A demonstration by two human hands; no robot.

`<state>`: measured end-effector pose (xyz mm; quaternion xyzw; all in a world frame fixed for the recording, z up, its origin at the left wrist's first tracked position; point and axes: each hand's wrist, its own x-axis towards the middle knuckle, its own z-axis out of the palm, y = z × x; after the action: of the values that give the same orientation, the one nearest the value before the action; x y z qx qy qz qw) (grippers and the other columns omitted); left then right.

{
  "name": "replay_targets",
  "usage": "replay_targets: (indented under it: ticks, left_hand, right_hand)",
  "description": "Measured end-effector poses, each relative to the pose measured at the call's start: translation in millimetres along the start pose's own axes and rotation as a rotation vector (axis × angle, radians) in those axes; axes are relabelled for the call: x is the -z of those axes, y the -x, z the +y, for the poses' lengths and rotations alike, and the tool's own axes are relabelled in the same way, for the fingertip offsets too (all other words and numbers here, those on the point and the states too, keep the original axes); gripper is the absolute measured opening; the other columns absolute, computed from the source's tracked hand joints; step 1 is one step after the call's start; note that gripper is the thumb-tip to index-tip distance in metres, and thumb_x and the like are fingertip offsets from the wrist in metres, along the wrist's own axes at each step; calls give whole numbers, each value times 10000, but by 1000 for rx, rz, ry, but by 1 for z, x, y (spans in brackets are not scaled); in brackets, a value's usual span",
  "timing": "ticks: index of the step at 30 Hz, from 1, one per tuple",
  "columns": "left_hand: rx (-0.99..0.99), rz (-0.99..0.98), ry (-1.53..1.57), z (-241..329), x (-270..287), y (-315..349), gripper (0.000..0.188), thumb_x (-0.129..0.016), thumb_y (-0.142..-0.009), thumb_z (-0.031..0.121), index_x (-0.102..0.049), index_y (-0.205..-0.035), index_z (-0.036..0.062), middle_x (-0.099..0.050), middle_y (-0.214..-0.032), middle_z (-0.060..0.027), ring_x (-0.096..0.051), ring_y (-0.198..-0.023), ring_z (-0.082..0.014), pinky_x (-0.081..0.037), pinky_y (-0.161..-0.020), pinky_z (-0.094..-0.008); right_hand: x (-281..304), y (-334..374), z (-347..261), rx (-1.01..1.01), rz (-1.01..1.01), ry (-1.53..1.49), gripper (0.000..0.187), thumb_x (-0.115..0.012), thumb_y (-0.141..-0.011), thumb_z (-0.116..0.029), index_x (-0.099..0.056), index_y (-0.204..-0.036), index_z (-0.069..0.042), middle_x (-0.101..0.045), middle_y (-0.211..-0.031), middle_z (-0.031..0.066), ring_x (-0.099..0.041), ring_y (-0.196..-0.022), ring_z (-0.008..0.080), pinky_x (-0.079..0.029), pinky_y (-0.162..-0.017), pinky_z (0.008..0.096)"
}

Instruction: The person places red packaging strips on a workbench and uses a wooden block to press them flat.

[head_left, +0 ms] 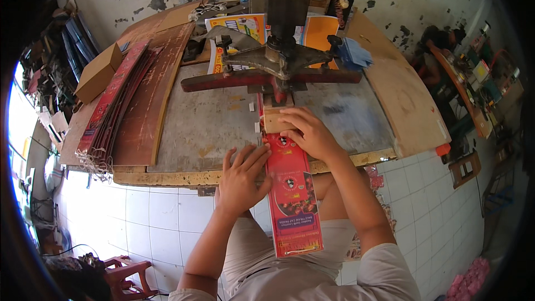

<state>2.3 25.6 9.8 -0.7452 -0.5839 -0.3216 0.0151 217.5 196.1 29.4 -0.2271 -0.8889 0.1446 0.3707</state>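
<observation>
A long, flat red printed piece [292,189], like a folded paper bag or carton, runs from under the press to above my lap, its near end past the table edge. My left hand [243,182] rests at its left edge with the fingers stretched out; they touch it near the table's front edge. On top of its far part lies a small wooden block [274,123]. My right hand [315,136] has its fingers curled over the block's right side, the thumb at its near edge. Just beyond the block stands the dark metal press [278,58] with red-edged arms.
To the left on the table lie a stack of similar red printed pieces [114,100] with white strings and a brown cardboard box [99,72]. Behind the press are yellow and orange printed sheets [320,30] and blue cloth or paper [356,54]. A red stool [128,278] stands at lower left.
</observation>
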Motion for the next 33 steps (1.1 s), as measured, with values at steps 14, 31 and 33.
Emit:
replay_targets:
  ticks: [14,31,33]
  left_hand:
    - [11,-11,14,1,2,-1,547,-793,-938,309,-753,-1450,121,-717,-1555,1,-618,-1472,-286,-345,-1295,-594]
    - [21,-20,-17,5,2,-2,521,-784,-951,298,-760,-1442,127,-704,-1582,15,-614,-1475,-271,-332,-1300,-567]
    - [22,-22,-28,4,2,-2,519,-779,-955,294,-759,-1445,127,-702,-1586,17,-612,-1474,-271,-330,-1300,-562]
  right_hand:
    - [-2,-3,-1,1,40,48,379,-889,-933,-186,-756,-1267,-64,-712,-1399,96,-685,-1290,349,-609,-1053,476]
    - [12,12,18,-193,316,301,134,-731,-1000,-87,-783,-1118,-53,-722,-1194,91,-669,-1113,345,-534,-962,492]
    - [3,14,24,-193,266,307,168,-755,-971,-92,-792,-1133,-64,-720,-1209,90,-659,-1153,341,-519,-1005,495]
